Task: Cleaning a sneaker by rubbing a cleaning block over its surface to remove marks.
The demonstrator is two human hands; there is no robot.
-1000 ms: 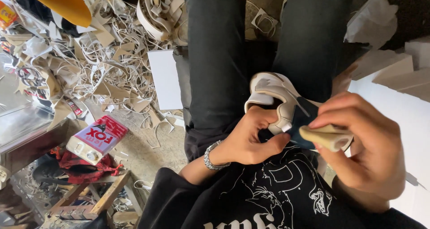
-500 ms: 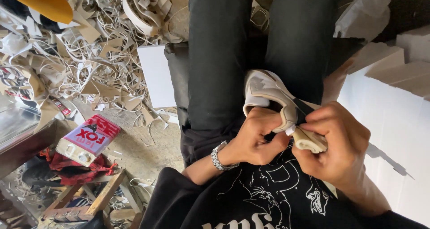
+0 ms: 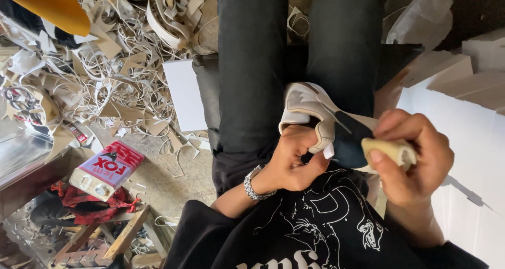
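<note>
left hand (image 3: 292,161) clamps the shoe (image 3: 315,113) on the lap; right hand (image 3: 415,158) pinches a tan block (image 3: 389,150) at its dark heel. a loose hold could let the shoe twist.

top: black, white drawings | sleeves: black | trousers: dark | left hand (image 3: 292,161): silver chain watch band at wrist

One head-worn camera looks steeply down from close above the person's lap (image 3: 273,79). The hands (image 3: 294,161) sit near the frame's centre, the chest at the near edge. The floor (image 3: 163,179), littered with scraps (image 3: 105,74), fills the left; white blocks (image 3: 463,106) fill the right.
</note>
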